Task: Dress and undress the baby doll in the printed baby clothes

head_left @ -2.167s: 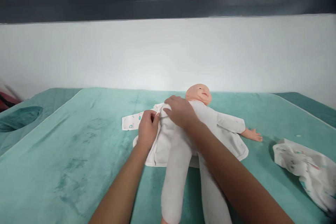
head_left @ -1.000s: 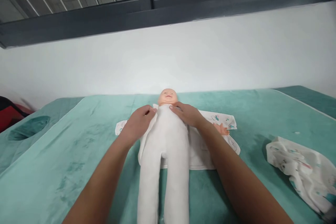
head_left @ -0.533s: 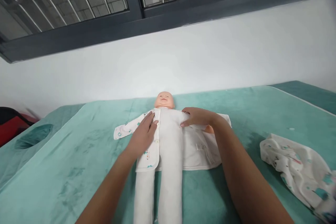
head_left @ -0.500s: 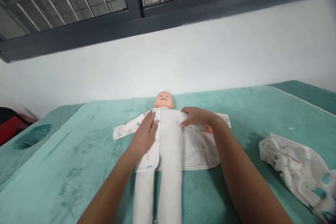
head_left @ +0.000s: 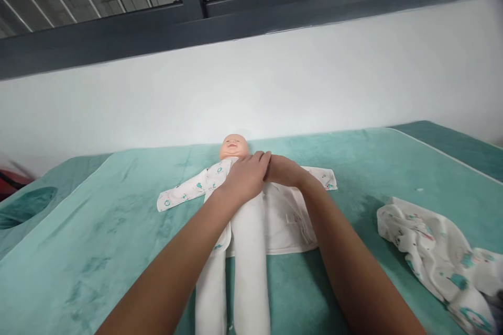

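Observation:
A baby doll (head_left: 234,145) in white lies on its back on the teal blanket (head_left: 118,209), head away from me. An open white printed baby shirt (head_left: 293,220) is spread under it, one sleeve (head_left: 178,194) stretched out to the left. My left hand (head_left: 247,179) rests on the doll's chest just below the neck, fingers together over the shirt's left front. My right hand (head_left: 286,170) meets it fingertip to fingertip, fingers curled on the shirt's right front edge. The doll's arms are hidden.
A crumpled white printed cloth (head_left: 436,256) lies on the blanket at the right. A white wall (head_left: 275,73) with a dark window frame (head_left: 251,10) stands behind the bed. At the far left edge lies something red (head_left: 7,180).
The doll was turned straight onto its back. My left hand slid from the shirt's left front up to the chest. Both hands have come together under the doll's neck.

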{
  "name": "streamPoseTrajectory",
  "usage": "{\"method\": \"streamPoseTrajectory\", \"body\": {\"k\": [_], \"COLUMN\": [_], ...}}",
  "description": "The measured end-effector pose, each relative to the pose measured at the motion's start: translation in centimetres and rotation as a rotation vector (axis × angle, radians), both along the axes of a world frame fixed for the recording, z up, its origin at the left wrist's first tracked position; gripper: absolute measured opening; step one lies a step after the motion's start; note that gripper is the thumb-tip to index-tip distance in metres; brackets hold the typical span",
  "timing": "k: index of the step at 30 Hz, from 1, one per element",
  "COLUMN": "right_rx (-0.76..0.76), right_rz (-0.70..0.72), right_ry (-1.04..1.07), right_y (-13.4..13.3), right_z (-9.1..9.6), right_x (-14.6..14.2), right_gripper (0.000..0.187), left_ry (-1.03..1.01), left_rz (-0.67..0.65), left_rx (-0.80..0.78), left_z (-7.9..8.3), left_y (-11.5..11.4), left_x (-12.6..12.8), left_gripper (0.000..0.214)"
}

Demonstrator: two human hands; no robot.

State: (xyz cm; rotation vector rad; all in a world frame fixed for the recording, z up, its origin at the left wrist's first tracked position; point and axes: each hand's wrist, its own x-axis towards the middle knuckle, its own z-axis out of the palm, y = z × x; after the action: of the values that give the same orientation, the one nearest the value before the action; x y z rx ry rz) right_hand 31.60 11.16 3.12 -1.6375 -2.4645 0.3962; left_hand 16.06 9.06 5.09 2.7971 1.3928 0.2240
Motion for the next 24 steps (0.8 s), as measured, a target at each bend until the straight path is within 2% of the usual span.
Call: {"method": "streamPoseTrajectory", "body": {"k": [6, 8, 11, 15, 17, 19, 22, 24], "right_rx": [-0.116, -0.168, -0.234, -0.277, -0.261, -0.263, -0.288, -0.297], "right_rz": [-0.006, -0.022, -0.071, -0.270, -0.393, -0.456, -0.443, -0.399], "right_ry": [0.269, 0.278, 0.329, 0.469, 0.418, 0.329, 0.237, 0.212], "right_y": [-0.8, -0.7, -0.1, 1.3, 1.8, 2.1, 2.1, 1.9], "right_z": [1.7, 1.8, 1.2, -0.4, -1.2, -1.7, -1.9, -1.9], "right_x": [1.7, 1.9, 2.8, 5.3, 6.4, 7.0, 7.0, 6.8], "right_gripper": [0.036, 0.030, 0.023, 0.031, 0.027, 0.026, 0.030, 0.035], "left_ry": [0.057, 0.123, 0.223, 0.309, 0.321, 0.332, 0.353, 0.368], "left_rz": [0.078, 0.063, 0.043, 0.062, 0.037, -0.047, -0.189, -0.213], "left_rx": [-0.224, -0.190, -0.050, 0.050, 0.054, 0.057, 0.068, 0.059], "left_z": [0.3, -0.2, -1.2, -2.1, -2.5, -2.8, -2.8, -2.2], "left_y": [1.7, 1.8, 1.7, 1.5, 1.5, 1.7, 2.1, 2.4], "left_x": [1.8, 1.9, 2.2, 3.4, 4.2, 4.8, 4.8, 4.0], "left_gripper": [0.074, 0.076, 0.073, 0.040, 0.031, 0.032, 0.034, 0.032]}}
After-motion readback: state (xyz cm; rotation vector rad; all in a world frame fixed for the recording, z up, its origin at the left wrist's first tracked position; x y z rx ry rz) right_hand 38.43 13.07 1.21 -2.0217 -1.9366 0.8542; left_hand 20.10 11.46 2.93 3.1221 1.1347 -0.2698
